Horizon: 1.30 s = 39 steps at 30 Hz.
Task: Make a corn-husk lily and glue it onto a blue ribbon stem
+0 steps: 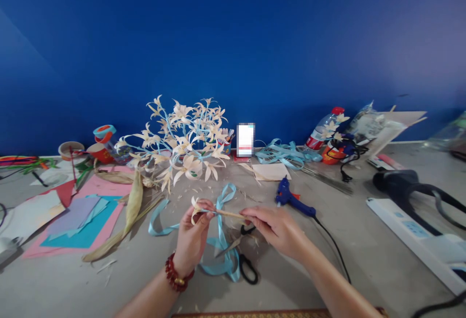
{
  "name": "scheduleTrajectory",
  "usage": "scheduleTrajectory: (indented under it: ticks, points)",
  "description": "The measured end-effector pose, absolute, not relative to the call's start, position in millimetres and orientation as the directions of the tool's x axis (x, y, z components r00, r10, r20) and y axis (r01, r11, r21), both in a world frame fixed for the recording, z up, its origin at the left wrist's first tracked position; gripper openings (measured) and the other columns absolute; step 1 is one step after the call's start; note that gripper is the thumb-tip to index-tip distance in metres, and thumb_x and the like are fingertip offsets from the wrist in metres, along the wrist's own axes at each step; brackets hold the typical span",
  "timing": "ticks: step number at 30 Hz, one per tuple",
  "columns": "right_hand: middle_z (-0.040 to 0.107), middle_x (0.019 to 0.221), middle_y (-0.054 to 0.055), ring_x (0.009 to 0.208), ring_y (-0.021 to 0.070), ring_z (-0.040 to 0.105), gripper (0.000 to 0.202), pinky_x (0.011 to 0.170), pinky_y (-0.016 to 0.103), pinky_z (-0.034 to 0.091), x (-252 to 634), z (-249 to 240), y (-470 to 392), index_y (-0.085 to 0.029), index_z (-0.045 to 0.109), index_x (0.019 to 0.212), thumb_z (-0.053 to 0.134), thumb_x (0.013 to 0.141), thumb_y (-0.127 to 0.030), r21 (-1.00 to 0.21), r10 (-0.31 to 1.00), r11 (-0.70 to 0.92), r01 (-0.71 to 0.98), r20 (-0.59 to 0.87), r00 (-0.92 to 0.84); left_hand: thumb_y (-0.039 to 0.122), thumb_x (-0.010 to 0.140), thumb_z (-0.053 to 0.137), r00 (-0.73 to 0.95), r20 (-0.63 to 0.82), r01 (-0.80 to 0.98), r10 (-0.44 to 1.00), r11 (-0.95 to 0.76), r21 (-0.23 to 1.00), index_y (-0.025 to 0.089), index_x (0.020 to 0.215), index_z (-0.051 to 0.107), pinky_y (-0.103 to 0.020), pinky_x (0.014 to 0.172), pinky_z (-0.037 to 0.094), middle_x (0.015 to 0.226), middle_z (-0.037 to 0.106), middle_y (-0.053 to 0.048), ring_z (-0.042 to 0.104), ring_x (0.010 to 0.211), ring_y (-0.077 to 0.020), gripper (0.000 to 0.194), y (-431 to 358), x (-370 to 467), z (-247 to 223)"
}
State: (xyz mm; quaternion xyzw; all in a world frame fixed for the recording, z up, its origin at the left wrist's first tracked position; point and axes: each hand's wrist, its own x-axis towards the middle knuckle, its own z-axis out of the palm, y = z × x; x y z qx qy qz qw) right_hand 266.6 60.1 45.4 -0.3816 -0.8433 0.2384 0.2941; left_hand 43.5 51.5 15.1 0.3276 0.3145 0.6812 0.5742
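Note:
Pinched in my left hand (196, 225) is a small cream husk flower (195, 206), its petals poking up past the thumb. A narrow tan strip (231, 214) stretches from there to my right hand (274, 228), whose fingers are closed on its far end. I cannot tell whether the strip is husk or wood. Light-blue ribbon (221, 225) passes behind the strip and trails over the table below. Black-handled scissors (249, 269) lie partly open beneath my hands, across the ribbon. Just beyond my right hand rests a blue glue gun (294, 200).
A vase of cream husk flowers (189, 141) stands at the back. Coloured paper (78, 223) and dried corn husks (134, 204) lie on the left. Toward the right are tangled ribbon (282, 153), a bottle (324, 128) and a white power strip (415, 240). A cord (333, 242) trails from the glue gun.

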Motion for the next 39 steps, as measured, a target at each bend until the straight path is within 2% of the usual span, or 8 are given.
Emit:
scheduleTrajectory:
  ticks: [11, 16, 21, 26, 28, 35, 39]
  points:
    - [0.069, 0.072, -0.001, 0.064, 0.0142, 0.063, 0.023, 0.060, 0.022, 0.042, 263, 54, 59, -0.023, 0.062, 0.105, 0.040, 0.098, -0.021, -0.703, 0.803, 0.491, 0.514, 0.136, -0.580, 0.024, 0.064, 0.084, -0.143, 0.052, -0.567, 0.988, -0.125, 0.814, 0.020, 0.070, 0.072, -0.031, 0.087, 0.049, 0.081, 0.060, 0.000, 0.058, 0.082, -0.0149, 0.013, 50, 45, 17]
    - [0.065, 0.072, -0.001, 0.064, 0.0133, 0.058, 0.021, 0.062, 0.022, 0.040, 260, 57, 57, -0.021, 0.060, 0.092, 0.040, 0.098, -0.023, -0.712, 0.757, 0.527, 0.465, 0.143, -0.638, 0.022, 0.068, 0.082, -0.113, 0.073, -0.576, 0.991, -0.125, 0.807, 0.021, 0.072, 0.072, -0.029, 0.085, 0.048, 0.081, 0.060, 0.000, 0.056, 0.082, -0.0144, 0.010, 50, 44, 16]
    - [0.063, 0.075, -0.001, 0.065, 0.0127, 0.058, 0.021, 0.062, 0.022, 0.040, 257, 57, 57, -0.021, 0.059, 0.091, 0.041, 0.099, -0.026, -0.718, 0.757, 0.527, 0.455, 0.153, -0.636, 0.023, 0.070, 0.080, -0.087, 0.090, -0.573, 0.992, -0.124, 0.810, 0.021, 0.072, 0.071, -0.029, 0.084, 0.048, 0.079, 0.059, 0.000, 0.056, 0.081, -0.0146, 0.010, 50, 44, 16]
    - [0.053, 0.060, -0.007, 0.041, 0.0065, 0.050, 0.020, 0.047, 0.018, 0.036, 255, 55, 55, -0.021, 0.052, 0.085, 0.041, 0.100, -0.028, -0.817, 0.816, 0.362, 0.450, 0.045, -0.576, 0.025, 0.070, 0.080, -0.078, 0.087, -0.560, 0.993, -0.116, 0.821, 0.020, 0.071, 0.071, -0.028, 0.080, 0.048, 0.077, 0.058, 0.000, 0.055, 0.080, -0.0150, 0.010, 49, 43, 18]
    - [0.050, 0.059, -0.008, 0.038, 0.0054, 0.048, 0.021, 0.043, 0.017, 0.034, 255, 54, 54, -0.021, 0.051, 0.084, 0.041, 0.100, -0.029, -0.838, 0.817, 0.332, 0.433, 0.025, -0.577, 0.025, 0.069, 0.081, -0.084, 0.080, -0.555, 0.993, -0.113, 0.824, 0.020, 0.070, 0.071, -0.029, 0.083, 0.048, 0.078, 0.058, 0.000, 0.056, 0.081, -0.0152, 0.011, 49, 43, 18]
    - [0.052, 0.060, -0.006, 0.041, 0.0065, 0.046, 0.026, 0.044, 0.017, 0.035, 253, 54, 53, -0.021, 0.052, 0.080, 0.039, 0.100, -0.032, -0.857, 0.796, 0.335, 0.391, 0.035, -0.604, 0.026, 0.066, 0.083, -0.088, 0.062, -0.560, 0.994, -0.101, 0.822, 0.020, 0.067, 0.071, -0.031, 0.084, 0.048, 0.080, 0.058, 0.000, 0.055, 0.078, -0.0144, 0.014, 49, 43, 16]
    - [0.056, 0.065, -0.003, 0.052, 0.0091, 0.049, 0.023, 0.048, 0.017, 0.037, 252, 51, 54, -0.020, 0.058, 0.081, 0.046, 0.097, -0.033, -0.846, 0.768, 0.396, 0.357, 0.092, -0.634, 0.027, 0.067, 0.082, -0.081, 0.090, -0.533, 0.993, -0.120, 0.837, 0.020, 0.068, 0.071, -0.030, 0.081, 0.048, 0.079, 0.058, -0.001, 0.056, 0.079, -0.0154, 0.013, 50, 43, 16]
